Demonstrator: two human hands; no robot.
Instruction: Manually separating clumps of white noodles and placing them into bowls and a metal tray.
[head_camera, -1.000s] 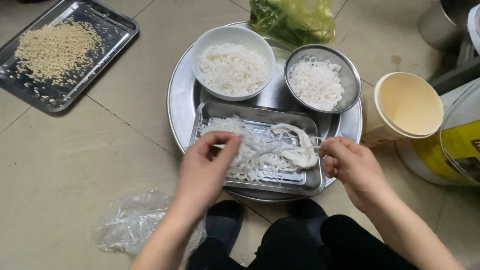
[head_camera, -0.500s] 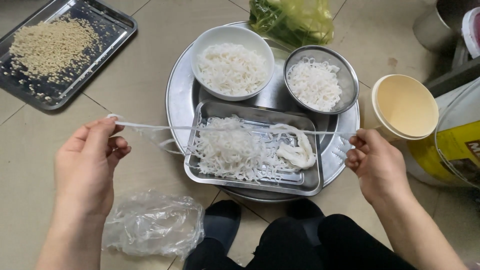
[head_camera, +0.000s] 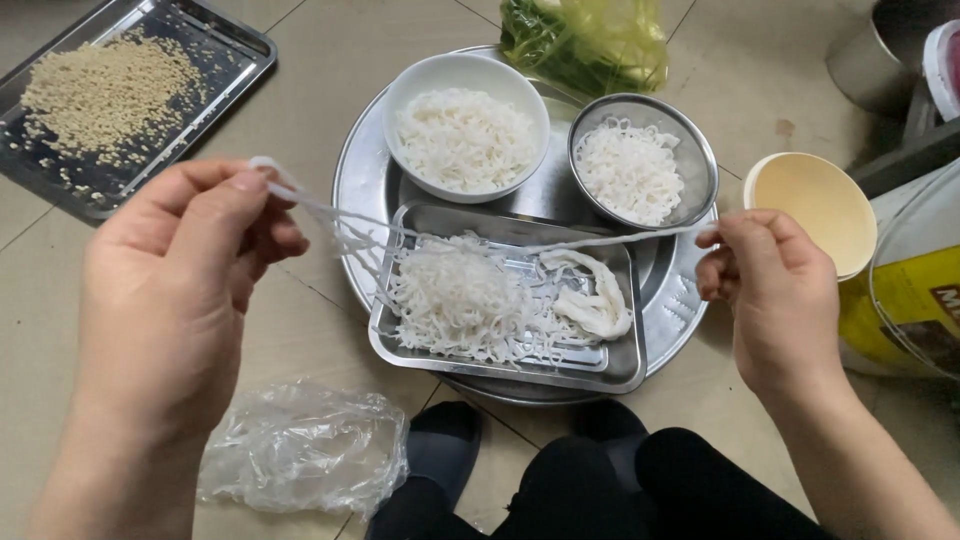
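Two hands, left hand and right hand, each grip pinching one white strand, two bowls

This is looking like a home kitchen or a back cooking area where food is being prepared on the floor. Pale floor tiles are serving as the work surface. In the middle, a round steel platter is carrying a white bowl, a steel bowl and a rectangular steel tray, all holding white shredded food. At the far left, a dark baking tray is holding small tan grains. A bag of greens is lying at the far edge, and a crumpled plastic bag is lying near left. Tubs and a cream cup are standing on the right.
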